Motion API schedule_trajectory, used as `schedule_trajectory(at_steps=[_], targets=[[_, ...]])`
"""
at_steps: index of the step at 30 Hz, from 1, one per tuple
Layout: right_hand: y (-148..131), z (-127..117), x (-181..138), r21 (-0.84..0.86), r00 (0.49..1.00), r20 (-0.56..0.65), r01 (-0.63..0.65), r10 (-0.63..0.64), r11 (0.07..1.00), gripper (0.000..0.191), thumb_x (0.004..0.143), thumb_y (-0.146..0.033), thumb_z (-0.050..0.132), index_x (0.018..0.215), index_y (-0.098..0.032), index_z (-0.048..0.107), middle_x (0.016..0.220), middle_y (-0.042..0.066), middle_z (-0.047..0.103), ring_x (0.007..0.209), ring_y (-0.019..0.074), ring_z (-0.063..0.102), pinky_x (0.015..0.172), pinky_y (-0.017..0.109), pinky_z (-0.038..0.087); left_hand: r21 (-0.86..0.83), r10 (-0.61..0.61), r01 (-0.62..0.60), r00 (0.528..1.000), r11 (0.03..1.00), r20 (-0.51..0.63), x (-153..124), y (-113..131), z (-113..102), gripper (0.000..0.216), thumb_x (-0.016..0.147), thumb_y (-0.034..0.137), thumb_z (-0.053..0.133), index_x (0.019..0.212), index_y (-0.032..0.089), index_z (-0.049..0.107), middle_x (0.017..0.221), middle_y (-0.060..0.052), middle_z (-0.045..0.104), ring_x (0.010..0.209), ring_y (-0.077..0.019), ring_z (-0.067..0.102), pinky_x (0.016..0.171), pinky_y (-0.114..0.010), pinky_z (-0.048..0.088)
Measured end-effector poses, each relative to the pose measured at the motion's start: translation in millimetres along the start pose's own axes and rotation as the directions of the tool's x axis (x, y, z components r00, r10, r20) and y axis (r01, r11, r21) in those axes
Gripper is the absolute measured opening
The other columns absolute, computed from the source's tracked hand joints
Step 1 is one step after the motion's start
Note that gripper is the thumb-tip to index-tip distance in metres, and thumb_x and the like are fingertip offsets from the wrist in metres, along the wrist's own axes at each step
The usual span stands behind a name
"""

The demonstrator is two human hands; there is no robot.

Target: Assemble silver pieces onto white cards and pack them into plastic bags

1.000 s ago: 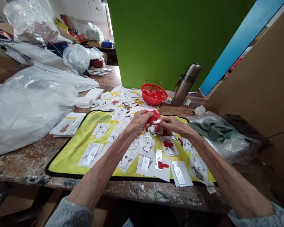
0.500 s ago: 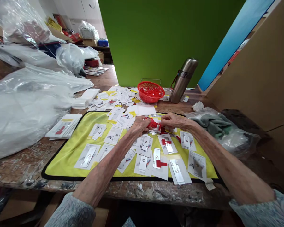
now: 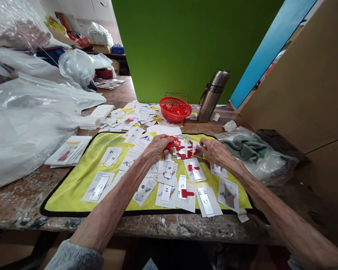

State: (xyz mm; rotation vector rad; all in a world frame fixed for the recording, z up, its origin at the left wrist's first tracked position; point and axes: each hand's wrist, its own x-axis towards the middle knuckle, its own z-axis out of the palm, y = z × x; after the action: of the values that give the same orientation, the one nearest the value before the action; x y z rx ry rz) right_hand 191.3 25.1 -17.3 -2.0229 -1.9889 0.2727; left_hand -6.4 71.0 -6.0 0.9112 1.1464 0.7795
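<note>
My left hand [image 3: 158, 147] is closed around several small red tabs [image 3: 169, 142], some of which stick out past the fingertips. My right hand [image 3: 212, 150] has its fingers curled together at the right edge of a printed card [image 3: 197, 150] with a red tab on it. What lies between those fingertips is hidden. More loose red pieces [image 3: 181, 153] lie between the hands. Closer to me, printed cards carry flat silver metal pieces [image 3: 205, 200]; one card [image 3: 194, 169] has a red tab across its metal piece. All this rests on a yellow cloth [image 3: 70, 189] with black edging.
Behind the cloth stand a red basket [image 3: 175, 117] of red pieces and a steel flask [image 3: 214, 95]. Loose cards [image 3: 129, 116] cover the table at the back left, beside a card stack [image 3: 69, 152] and large plastic bags [image 3: 30, 131]. A grey-green cloth [image 3: 243, 148] lies on plastic at right.
My right hand has moved away from my left hand, and the gap between them is wider. A card with a red tab now shows beside the right fingertips. The whole view has shifted slightly.
</note>
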Motion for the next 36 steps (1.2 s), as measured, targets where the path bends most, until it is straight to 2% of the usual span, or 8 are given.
schedule_trajectory(at_steps=[7, 17, 22, 26, 29, 31, 34, 36], targets=[[-35, 18, -9, 0.055, 0.95, 0.054, 0.305, -0.308, 0.951, 0.003, 0.082, -0.018, 0.054, 0.082, -0.02, 0.052, 0.084, 0.004, 0.058, 0.073, 0.0168, 0.052, 0.065, 0.027, 0.037, 0.023, -0.005, 0.005, 1.0, 1.0, 0.002, 2, -5, 6, 0.016, 0.077, 0.007, 0.059, 0.064, 0.014, 0.053, 0.047, 0.003, 0.055, 0.033, -0.0041, 0.045, 0.033, -0.014, 0.025], [-37, 30, -3, 0.211, 0.974, 0.085, 0.19, -0.212, 0.959, 0.013, 0.078, -0.017, 0.055, 0.07, -0.021, 0.046, 0.064, -0.003, 0.051, 0.057, 0.0113, 0.045, 0.054, 0.023, 0.033, 0.025, -0.098, 0.099, 0.995, 0.995, -0.019, 16, -14, 9, 0.019, 0.078, 0.01, 0.06, 0.062, 0.014, 0.052, 0.045, 0.001, 0.055, 0.032, -0.0044, 0.043, 0.033, -0.014, 0.022], [-26, 3, -5, 0.374, 0.978, 0.054, 0.168, -0.202, 0.912, 0.015, 0.081, -0.029, 0.051, 0.069, -0.02, 0.049, 0.06, -0.004, 0.048, 0.053, 0.0096, 0.041, 0.049, 0.022, 0.032, -0.017, -0.091, 0.091, 0.996, 0.996, 0.013, 7, -7, 5, 0.016, 0.082, 0.008, 0.054, 0.067, 0.014, 0.052, 0.048, 0.001, 0.056, 0.035, -0.005, 0.046, 0.033, -0.014, 0.022], [9, -21, -27, 0.54, 0.998, -0.01, 0.056, -0.06, 0.84, 0.022, 0.076, -0.04, 0.055, 0.072, -0.019, 0.05, 0.062, -0.003, 0.052, 0.053, 0.0102, 0.044, 0.048, 0.022, 0.032, -0.1, -0.028, 0.029, 1.0, 0.995, 0.01, -19, 1, -1, 0.014, 0.079, 0.005, 0.058, 0.069, 0.013, 0.054, 0.054, 0.002, 0.058, 0.04, -0.0038, 0.049, 0.038, -0.014, 0.032], [32, -18, -52, 0.49, 0.996, 0.064, -0.091, 0.069, 0.867, 0.023, 0.076, -0.041, 0.054, 0.072, -0.02, 0.05, 0.061, 0.0, 0.057, 0.051, 0.0121, 0.048, 0.049, 0.024, 0.034, -0.157, -0.029, 0.03, 1.0, 0.987, 0.01, -38, -6, -5, 0.013, 0.074, 0.006, 0.065, 0.067, 0.013, 0.056, 0.056, 0.003, 0.058, 0.041, -0.0031, 0.048, 0.042, -0.015, 0.038], [38, -10, -64, 0.366, 0.992, 0.052, -0.124, 0.113, 0.922, 0.02, 0.076, -0.038, 0.053, 0.067, -0.02, 0.05, 0.059, 0.001, 0.058, 0.051, 0.0131, 0.048, 0.05, 0.026, 0.035, -0.167, -0.05, 0.056, 0.998, 0.984, 0.043, -47, -15, -4, 0.017, 0.07, 0.009, 0.07, 0.065, 0.013, 0.055, 0.054, 0.004, 0.057, 0.039, -0.0027, 0.046, 0.037, -0.014, 0.033], [29, -2, -75, 0.146, 0.984, -0.134, -0.095, 0.115, 0.985, 0.015, 0.077, -0.03, 0.051, 0.065, -0.021, 0.052, 0.066, 0.003, 0.057, 0.057, 0.015, 0.049, 0.054, 0.027, 0.035, -0.155, -0.055, 0.071, 0.993, 0.985, 0.108, -55, -31, 3, 0.024, 0.066, 0.015, 0.074, 0.064, 0.015, 0.051, 0.051, 0.006, 0.052, 0.035, -0.0028, 0.043, 0.033, -0.014, 0.019], [14, -2, -79, 0.138, 0.971, -0.222, -0.055, 0.085, 0.989, 0.014, 0.08, -0.028, 0.049, 0.069, -0.021, 0.054, 0.071, 0.004, 0.058, 0.062, 0.016, 0.05, 0.056, 0.028, 0.036, -0.138, -0.042, 0.062, 0.99, 0.989, 0.138, -59, -37, 8, 0.024, 0.067, 0.017, 0.074, 0.063, 0.015, 0.05, 0.049, 0.006, 0.051, 0.035, -0.0025, 0.043, 0.033, -0.014, 0.017]])
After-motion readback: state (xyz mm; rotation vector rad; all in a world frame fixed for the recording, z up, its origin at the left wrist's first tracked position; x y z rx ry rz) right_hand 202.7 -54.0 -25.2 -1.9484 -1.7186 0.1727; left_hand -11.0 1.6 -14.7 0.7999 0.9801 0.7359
